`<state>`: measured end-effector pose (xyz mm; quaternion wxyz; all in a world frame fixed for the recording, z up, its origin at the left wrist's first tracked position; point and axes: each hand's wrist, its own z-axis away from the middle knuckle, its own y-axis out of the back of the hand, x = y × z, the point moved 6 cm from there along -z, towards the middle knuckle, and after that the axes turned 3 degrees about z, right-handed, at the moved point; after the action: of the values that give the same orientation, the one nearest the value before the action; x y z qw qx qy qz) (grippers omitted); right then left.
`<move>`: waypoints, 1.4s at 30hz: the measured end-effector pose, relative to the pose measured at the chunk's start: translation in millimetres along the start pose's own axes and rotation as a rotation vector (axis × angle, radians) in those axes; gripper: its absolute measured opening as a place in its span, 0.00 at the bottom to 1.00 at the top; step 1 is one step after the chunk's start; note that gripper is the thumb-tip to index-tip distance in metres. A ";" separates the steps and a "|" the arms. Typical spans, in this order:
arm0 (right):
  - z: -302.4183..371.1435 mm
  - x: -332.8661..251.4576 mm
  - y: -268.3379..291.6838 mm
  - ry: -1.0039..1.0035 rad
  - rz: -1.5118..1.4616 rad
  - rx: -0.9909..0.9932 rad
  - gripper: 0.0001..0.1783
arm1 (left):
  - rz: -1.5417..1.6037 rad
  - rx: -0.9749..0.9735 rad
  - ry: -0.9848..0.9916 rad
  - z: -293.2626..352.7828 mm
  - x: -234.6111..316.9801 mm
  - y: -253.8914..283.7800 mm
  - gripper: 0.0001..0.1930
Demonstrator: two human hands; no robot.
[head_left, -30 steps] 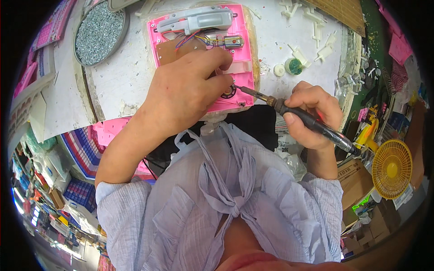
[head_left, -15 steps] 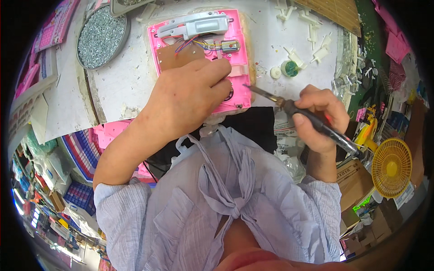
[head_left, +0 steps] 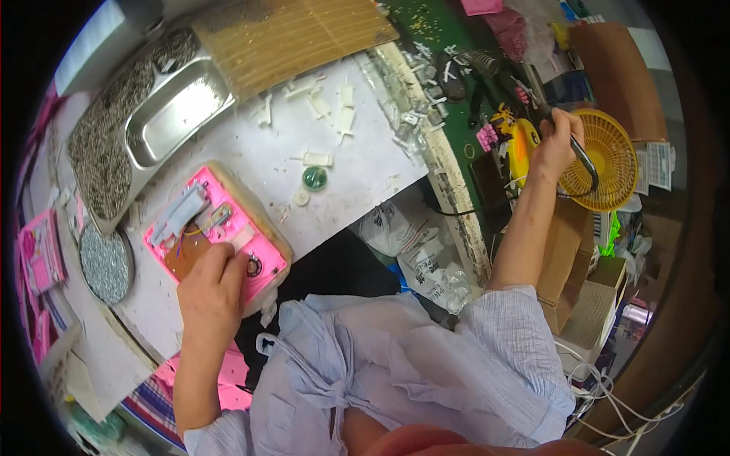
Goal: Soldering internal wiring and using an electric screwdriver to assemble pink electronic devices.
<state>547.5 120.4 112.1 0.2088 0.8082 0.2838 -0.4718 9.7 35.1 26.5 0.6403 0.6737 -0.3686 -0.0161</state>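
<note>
My left hand (head_left: 213, 289) rests on an open pink plastic toy housing (head_left: 270, 267), fingers bent and pressed together beside a round black speaker (head_left: 254, 265). Whatever the fingertips pinch is hidden. Inside the housing sit a grey plastic part (head_left: 179, 214), a small metal motor (head_left: 220, 216), thin coloured wires and a brown board (head_left: 182, 257). Far out to the right, away from the table, my right hand (head_left: 557, 148) is closed around the dark handle of a soldering iron (head_left: 544, 112), its cord curving down.
A round tray of screws (head_left: 106, 264) stands left of the housing, with a steel tray (head_left: 179, 110) behind it. White plastic pieces (head_left: 346, 114) and a green-topped round container (head_left: 314, 178) lie on the table. A yellow fan (head_left: 614, 156) and cardboard boxes (head_left: 559, 266) are at right.
My right hand has carried the soldering iron from beside the housing far to the right. My left hand stays on the housing. The whole view has swung rightward.
</note>
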 end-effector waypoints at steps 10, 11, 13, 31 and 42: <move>42.2 91.6 -68.1 -0.875 -0.565 -0.460 0.18 | 0.037 0.025 -0.012 18.0 -12.3 -0.9 0.12; 77.4 78.3 -79.8 -0.909 -0.665 -0.538 0.20 | 0.043 0.066 0.013 24.1 -14.3 0.2 0.12; 156.5 17.5 -111.1 -0.687 -0.415 -0.556 0.28 | 0.072 0.180 -0.011 28.4 -18.6 6.3 0.12; 350.7 -100.5 -227.1 0.548 0.178 -1.305 0.09 | 0.091 0.300 0.015 35.8 -21.3 12.7 0.18; 297.1 -88.3 -269.7 0.388 0.222 -1.258 0.10 | 0.077 0.303 0.020 39.1 -23.9 12.0 0.21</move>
<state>144.4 120.2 32.2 0.6329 0.6271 0.4525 -0.0379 -32.7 15.3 19.2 0.5352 0.7479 -0.3862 0.0709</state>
